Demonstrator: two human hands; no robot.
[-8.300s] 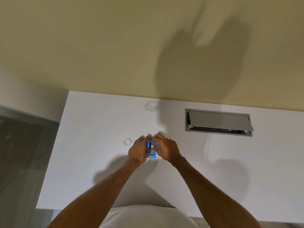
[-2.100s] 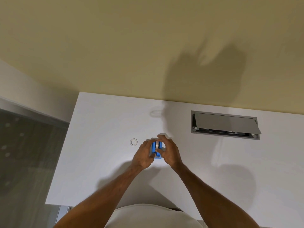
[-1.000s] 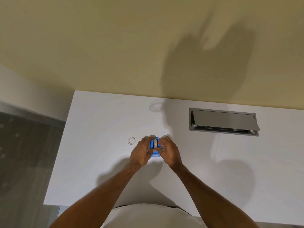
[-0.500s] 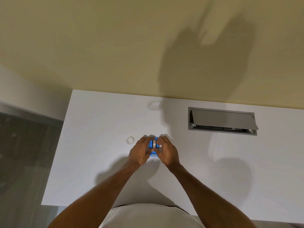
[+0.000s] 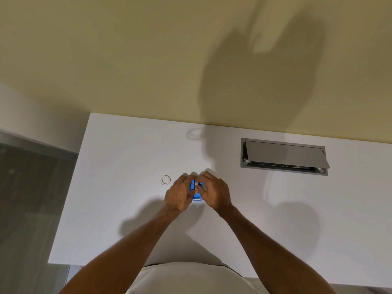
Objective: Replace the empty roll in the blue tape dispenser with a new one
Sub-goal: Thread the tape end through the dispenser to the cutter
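Note:
The small blue tape dispenser (image 5: 196, 190) is held between both hands over the middle of the white desk (image 5: 118, 187). My left hand (image 5: 179, 195) grips its left side. My right hand (image 5: 214, 193) covers its right side, with fingertips on a pale roll (image 5: 197, 184) sitting in the dispenser's top. Most of the dispenser is hidden by my fingers. A small white ring, an empty tape core (image 5: 165, 180), lies flat on the desk just left of my left hand.
A grey metal cable hatch (image 5: 284, 157) with its flap tilted open is set into the desk at the back right. The desk's left edge (image 5: 70, 187) drops to a dark floor. A beige wall stands behind the desk.
Both hands have stayed on the dispenser with only small finger shifts around the roll. The view has drifted slightly; the white ring has not moved on the desk.

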